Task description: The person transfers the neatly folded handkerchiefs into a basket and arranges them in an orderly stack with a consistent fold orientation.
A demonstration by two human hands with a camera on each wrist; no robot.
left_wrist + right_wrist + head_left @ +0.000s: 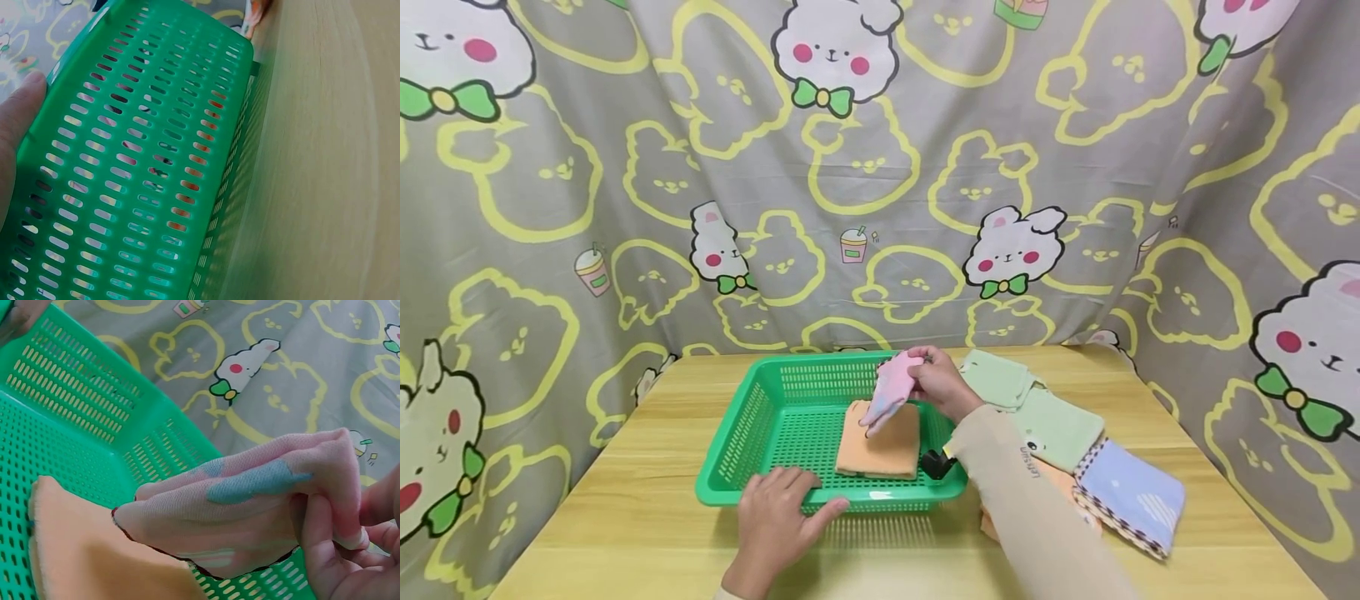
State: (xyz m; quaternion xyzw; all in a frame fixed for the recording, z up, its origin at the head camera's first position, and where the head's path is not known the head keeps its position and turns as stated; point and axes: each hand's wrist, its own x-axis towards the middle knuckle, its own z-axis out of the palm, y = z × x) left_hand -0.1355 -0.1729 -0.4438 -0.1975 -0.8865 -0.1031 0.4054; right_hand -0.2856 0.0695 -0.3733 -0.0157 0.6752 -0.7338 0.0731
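My right hand (938,382) pinches a folded pink towel (893,385) with blue patches by one end and holds it above the green plastic basket (715,450). Inside the basket, below that towel, lies a folded orange towel (880,446). My left hand (781,512) holds the basket's near rim, its fingers bent over the edge and its thumb spread to the right. In the left wrist view only the thumb (24,106) shows against the rim; the other fingers are hidden. The right wrist view shows the pink towel (250,500) between thumb and fingers.
Right of the basket, two green towels (1063,425), a blue towel with a checked edge (1138,496) and an orange towel (1060,483), partly behind my right forearm, lie on the wooden table (647,517). A patterned grey curtain (865,192) hangs behind.
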